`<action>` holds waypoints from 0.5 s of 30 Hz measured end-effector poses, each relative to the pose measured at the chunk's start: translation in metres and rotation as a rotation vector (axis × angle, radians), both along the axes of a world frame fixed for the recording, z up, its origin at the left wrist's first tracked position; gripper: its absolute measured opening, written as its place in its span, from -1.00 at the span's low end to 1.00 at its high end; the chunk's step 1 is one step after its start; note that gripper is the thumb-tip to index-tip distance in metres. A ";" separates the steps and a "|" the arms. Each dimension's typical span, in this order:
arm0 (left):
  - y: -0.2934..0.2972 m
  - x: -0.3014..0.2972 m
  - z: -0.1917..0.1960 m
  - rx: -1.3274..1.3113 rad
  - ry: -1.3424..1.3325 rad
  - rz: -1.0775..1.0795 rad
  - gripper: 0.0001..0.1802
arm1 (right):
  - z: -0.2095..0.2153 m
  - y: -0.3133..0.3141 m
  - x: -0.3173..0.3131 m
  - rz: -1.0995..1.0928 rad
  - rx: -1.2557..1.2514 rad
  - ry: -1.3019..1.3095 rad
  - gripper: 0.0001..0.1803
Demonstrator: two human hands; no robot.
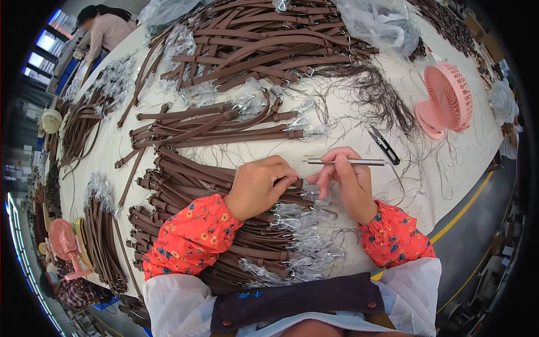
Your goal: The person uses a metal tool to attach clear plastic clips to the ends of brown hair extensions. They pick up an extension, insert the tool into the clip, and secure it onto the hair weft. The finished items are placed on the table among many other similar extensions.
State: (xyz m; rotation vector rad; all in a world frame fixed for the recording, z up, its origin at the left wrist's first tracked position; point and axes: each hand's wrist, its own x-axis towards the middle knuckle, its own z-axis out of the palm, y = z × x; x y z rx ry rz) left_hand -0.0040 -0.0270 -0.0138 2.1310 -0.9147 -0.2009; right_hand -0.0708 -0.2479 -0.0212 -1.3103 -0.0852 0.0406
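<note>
My left hand [261, 186] is closed over a brown strap [216, 175], thumb and fingertips pinched at its end; the fingers partly hide that end. Just to the right, my right hand [349, 181] grips a slim silver pen-shaped tool [362, 162]. Its fine tip points left, a little above the left fingertips and apart from the strap. Beneath both hands lies a pile of brown straps [252, 238], their metal clasps wrapped in clear plastic [306, 241] on the right side.
Black-handled thread snips [385, 147] lie right of my hands, near a pink fan [446, 101] and a tangle of dark threads [387, 92]. More brown straps [264, 45] are heaped across the white table [449, 185]. Another person [109, 31] stands at the far left.
</note>
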 end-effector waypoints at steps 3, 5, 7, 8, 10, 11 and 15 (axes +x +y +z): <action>0.000 0.002 0.000 0.000 -0.014 0.002 -0.93 | 0.002 -0.002 -0.001 0.049 -0.025 0.043 -0.62; 0.000 0.004 -0.001 -0.003 0.020 0.004 -0.93 | 0.003 0.000 -0.002 0.068 -0.026 0.069 -0.64; 0.002 0.005 0.001 -0.018 0.087 0.012 -0.92 | 0.008 -0.001 -0.003 0.114 -0.088 0.141 -0.64; 0.003 0.006 0.002 -0.013 0.105 0.003 -0.92 | 0.009 -0.001 -0.003 0.137 -0.120 0.177 -0.64; 0.005 0.007 0.004 -0.004 0.140 -0.019 -0.91 | 0.008 0.000 -0.003 0.145 -0.139 0.142 -0.65; 0.006 0.008 0.003 -0.006 0.168 -0.019 -0.91 | 0.007 0.000 -0.002 0.149 -0.148 0.125 -0.65; 0.008 0.009 0.003 0.004 0.207 -0.031 -0.91 | 0.007 0.001 -0.002 0.145 -0.141 0.153 -0.66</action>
